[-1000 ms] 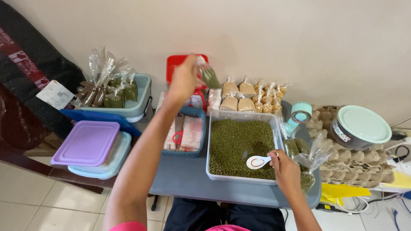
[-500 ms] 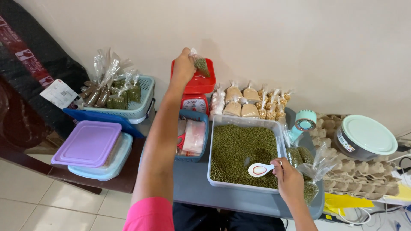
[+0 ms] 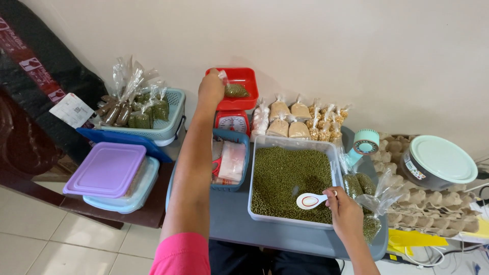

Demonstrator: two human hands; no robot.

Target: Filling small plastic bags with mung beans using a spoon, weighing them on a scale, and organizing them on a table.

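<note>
My left hand [image 3: 211,87] has come down from mid-air since a moment ago and now sets the small bag of green beans [image 3: 235,90] in the red scale tray [image 3: 248,77], fingers closed on the bag's twisted top. So the bag rests on the scale, ready to be weighed. Nearer me than the scale, my right hand [image 3: 346,214] pinches the white scoop [image 3: 309,200] over the tub of green beans [image 3: 290,178].

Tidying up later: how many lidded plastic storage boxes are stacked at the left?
2: a box with a purple lid on top, a pale blue box beneath it. Others may be hidden.
</note>
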